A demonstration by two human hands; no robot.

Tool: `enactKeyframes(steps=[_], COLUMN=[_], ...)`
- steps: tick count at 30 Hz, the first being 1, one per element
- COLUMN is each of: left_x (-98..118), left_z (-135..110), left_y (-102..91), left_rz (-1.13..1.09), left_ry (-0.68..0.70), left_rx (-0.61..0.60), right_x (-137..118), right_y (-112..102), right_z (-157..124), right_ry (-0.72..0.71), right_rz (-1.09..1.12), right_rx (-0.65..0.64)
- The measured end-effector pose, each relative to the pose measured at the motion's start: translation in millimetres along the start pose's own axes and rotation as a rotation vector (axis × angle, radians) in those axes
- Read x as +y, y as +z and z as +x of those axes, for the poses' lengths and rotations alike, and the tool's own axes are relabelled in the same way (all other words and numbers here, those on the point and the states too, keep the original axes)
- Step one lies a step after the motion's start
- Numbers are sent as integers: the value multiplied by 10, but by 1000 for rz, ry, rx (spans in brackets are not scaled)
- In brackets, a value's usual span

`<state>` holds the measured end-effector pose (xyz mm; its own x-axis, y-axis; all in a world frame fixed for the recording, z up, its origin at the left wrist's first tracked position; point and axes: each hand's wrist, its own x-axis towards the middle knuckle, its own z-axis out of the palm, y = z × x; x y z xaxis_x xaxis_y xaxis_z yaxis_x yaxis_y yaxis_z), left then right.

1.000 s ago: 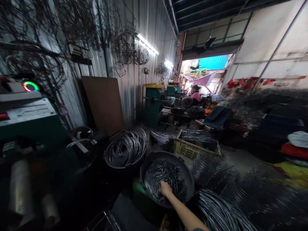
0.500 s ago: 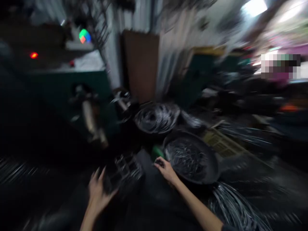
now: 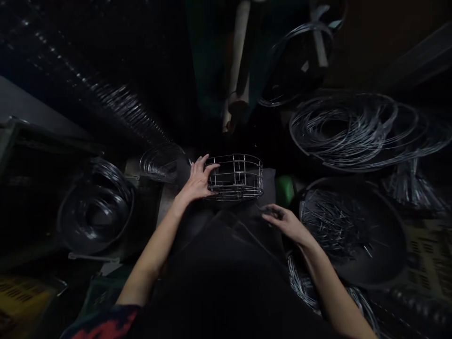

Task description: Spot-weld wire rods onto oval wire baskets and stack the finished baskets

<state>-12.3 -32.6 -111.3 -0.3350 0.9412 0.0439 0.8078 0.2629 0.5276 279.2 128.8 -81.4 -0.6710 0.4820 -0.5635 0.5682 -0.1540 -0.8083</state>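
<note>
A small wire basket (image 3: 240, 192) with rounded ends stands in front of me, at the middle of the head view. My left hand (image 3: 197, 182) grips its left end, the thumb and fingers on the wires. To the lower right of the basket, apart from it, my right hand (image 3: 285, 222) is closed in a pinch. A thin piece of wire (image 3: 259, 206) pokes out from its fingertips; the rest of what it holds is hidden. Beside this hand is a dark round basin (image 3: 383, 256) with many short cut wires (image 3: 328, 219) in it.
Large wire coils (image 3: 339, 127) lie at the upper right, and another coil sits in a bucket (image 3: 72, 235) on the left. A pale rod-like machine part (image 3: 240, 61) hangs beyond the basket. A green object (image 3: 284, 189) and a yellow crate (image 3: 429, 259) are to the right.
My view has swung down and left. The left hand, spread and apart before, now holds the wire basket. My right hand stays pinched, now lower right of the basket.
</note>
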Motion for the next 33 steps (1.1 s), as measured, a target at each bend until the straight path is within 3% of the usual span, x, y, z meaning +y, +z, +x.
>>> enactKeyframes(steps=[4,6,10,12,16,21,25,30,33], left_x=[-52,5,224,310,382,376,320,242,203], left_z=[-29,-20,23,33,22,0,30,190,323], left_y=[9,-8,-47,-41,6,1,-84,-231,-320], left_rz=[-77,-66,26,61,91,106,113,106,107], left_ry=[70,96,130,128,82,65,108,159,161], left_rx=[76,105,58,31,22,48,58,119,140], right_x=[-108,-322,-780,-882,-815,-608,-597,-777,-886], right_y=[-15,57,249,329,469,527,504,433,386], right_z=[-350,-353,98,387,654,554,574,722,841], right_ry=[34,15,-117,-225,-513,-702,-813,-946,-981], right_rz=[55,41,-79,-215,-698,-1135,-1224,-1157,-1147], right_rx=[101,38,-190,-153,77,85,53,132,106])
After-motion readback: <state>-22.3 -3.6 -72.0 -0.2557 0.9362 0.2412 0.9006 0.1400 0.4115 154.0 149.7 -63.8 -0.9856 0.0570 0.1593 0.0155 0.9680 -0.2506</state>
